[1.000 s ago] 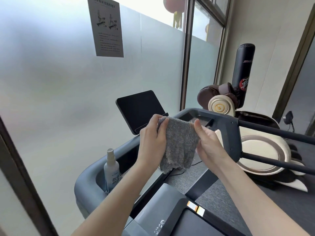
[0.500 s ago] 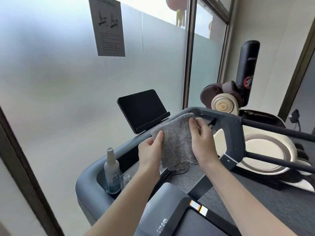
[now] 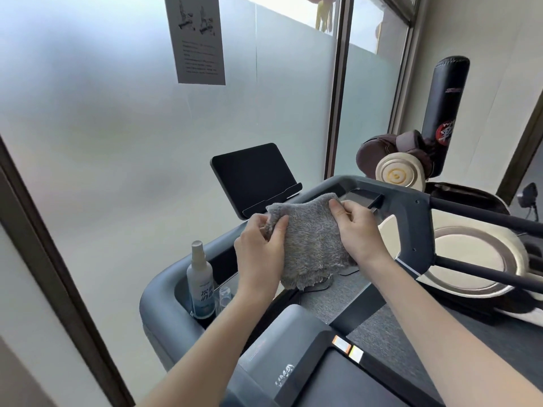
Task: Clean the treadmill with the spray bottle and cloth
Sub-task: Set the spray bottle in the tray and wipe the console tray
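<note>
A: Frosted glass [image 3: 117, 148] behind, treadmill console [image 3: 411, 212] in front — which step is this?
B: Readying the grey cloth [image 3: 311, 245], I'd judge; both hands hold it above the console, forearms reaching forward.
A: Fingers?
B: Left hand [image 3: 260, 251] pinches its left edge, right hand [image 3: 357, 230] pinches the far corner. Spray bottle [image 3: 200, 277] stands in the left cup holder [image 3: 182, 290] — next, probably wiping the console.

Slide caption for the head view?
Left hand and right hand grip grey cloth at treadmill console; spray bottle stands upright in it.
</note>
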